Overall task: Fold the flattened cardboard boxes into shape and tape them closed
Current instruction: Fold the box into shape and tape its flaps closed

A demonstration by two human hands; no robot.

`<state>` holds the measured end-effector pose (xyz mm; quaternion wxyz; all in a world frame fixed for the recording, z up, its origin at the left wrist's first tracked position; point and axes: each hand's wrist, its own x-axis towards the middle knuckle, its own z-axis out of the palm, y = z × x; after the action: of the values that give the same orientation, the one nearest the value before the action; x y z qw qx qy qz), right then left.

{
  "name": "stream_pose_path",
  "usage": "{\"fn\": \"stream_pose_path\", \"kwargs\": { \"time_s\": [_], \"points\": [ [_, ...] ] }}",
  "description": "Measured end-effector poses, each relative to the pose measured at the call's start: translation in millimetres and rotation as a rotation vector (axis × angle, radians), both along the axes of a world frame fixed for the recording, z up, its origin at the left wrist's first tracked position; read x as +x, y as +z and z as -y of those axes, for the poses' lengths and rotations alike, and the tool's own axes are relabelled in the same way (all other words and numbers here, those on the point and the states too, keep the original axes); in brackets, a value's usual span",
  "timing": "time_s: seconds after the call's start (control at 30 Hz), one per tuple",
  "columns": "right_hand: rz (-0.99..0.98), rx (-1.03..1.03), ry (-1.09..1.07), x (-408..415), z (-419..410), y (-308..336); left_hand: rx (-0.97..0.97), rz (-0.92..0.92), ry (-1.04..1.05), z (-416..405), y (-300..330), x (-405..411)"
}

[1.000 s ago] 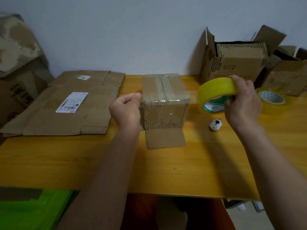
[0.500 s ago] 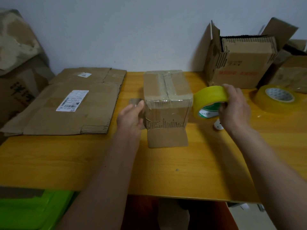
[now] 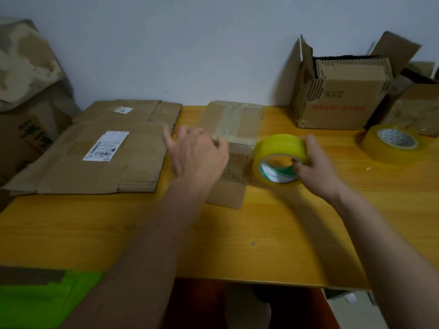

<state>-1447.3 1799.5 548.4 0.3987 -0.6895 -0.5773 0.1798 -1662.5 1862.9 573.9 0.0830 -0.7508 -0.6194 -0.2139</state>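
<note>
A small folded cardboard box point(image 3: 234, 119) stands on the yellow table point(image 3: 237, 233), clear tape running over its top seam and down its front. One flap lies flat toward me. My left hand point(image 3: 197, 155) lies over the box's front left top edge, fingers laid on the taped edge, and it is blurred. My right hand point(image 3: 316, 165) grips a yellow tape roll point(image 3: 279, 159) just right of the box, thumb inside the core. A stack of flattened boxes point(image 3: 99, 150) with a white label lies at the left.
A second tape roll point(image 3: 392, 142) lies flat at the far right. An open box point(image 3: 339, 91) holding cardboard stands at the back right, more boxes beside it. Crumpled cardboard point(image 3: 26, 74) leans at the far left. A green sheet point(image 3: 42, 302) is below the table's near edge.
My left hand has moved from the box's left side up onto its front top edge. The tape roll has come down closer to the box's right side, hiding the small white object.
</note>
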Motion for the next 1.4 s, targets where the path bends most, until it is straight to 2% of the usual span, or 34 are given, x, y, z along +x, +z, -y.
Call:
{"fn": "stream_pose_path", "kwargs": {
  "time_s": [0.03, 0.1, 0.27, 0.33, 0.37, 0.43, 0.5, 0.6, 0.7, 0.77, 0.87, 0.93, 1.07, 1.13, 1.2, 1.27, 1.4],
  "points": [
    [-0.077, -0.035, 0.072, -3, 5, 3, -0.05, -0.125, 0.025, -3, 7, 4],
    [-0.197, -0.127, 0.175, -8, 17, 8, -0.187, -0.229, 0.003, -9, 17, 15],
    [-0.637, -0.315, 0.461, -15, 35, 15, -0.388, -0.231, -0.263, -28, 21, 28],
    [-0.569, -0.293, 0.407, -9, 32, 12, -0.43, -0.215, -0.36, -37, 25, 25],
    [-0.469, -0.265, 0.288, -4, 28, 9, -0.447, -0.219, -0.397, -42, 27, 23],
    [-0.07, -0.281, -0.048, 13, 17, -3, -0.497, -0.211, -0.45, -48, 29, 21],
    [0.327, -0.382, -0.319, 28, 9, -20, -0.528, -0.188, -0.488, -50, 28, 21],
    [0.472, -0.485, -0.421, 36, 6, -40, -0.453, -0.167, -0.515, -53, 27, 23],
    [0.5, -0.455, -0.425, 38, 1, -49, -0.325, -0.216, -0.555, -52, 25, 23],
    [0.438, -0.391, -0.454, 41, -1, -50, -0.3, -0.206, -0.577, -51, 22, 21],
    [0.089, -0.328, -0.477, 42, 0, -46, -0.333, -0.144, -0.586, -52, 22, 20],
    [-0.041, -0.342, -0.484, 43, 3, -44, -0.373, -0.112, -0.584, -54, 24, 21],
    [0.102, -0.424, -0.397, 44, 20, -38, -0.45, -0.041, -0.578, -59, 26, 22],
    [0.224, -0.335, -0.424, 46, 30, -34, -0.458, -0.025, -0.577, -61, 26, 23],
    [0.263, -0.205, -0.459, 43, 38, -26, -0.457, -0.027, -0.577, -63, 27, 25],
    [0.193, -0.049, -0.38, 32, 40, -15, -0.459, -0.035, -0.576, -64, 28, 27],
    [0.013, 0.266, -0.058, -17, 24, 16, -0.447, 0.025, -0.55, -61, 26, 26]
  ]
}}
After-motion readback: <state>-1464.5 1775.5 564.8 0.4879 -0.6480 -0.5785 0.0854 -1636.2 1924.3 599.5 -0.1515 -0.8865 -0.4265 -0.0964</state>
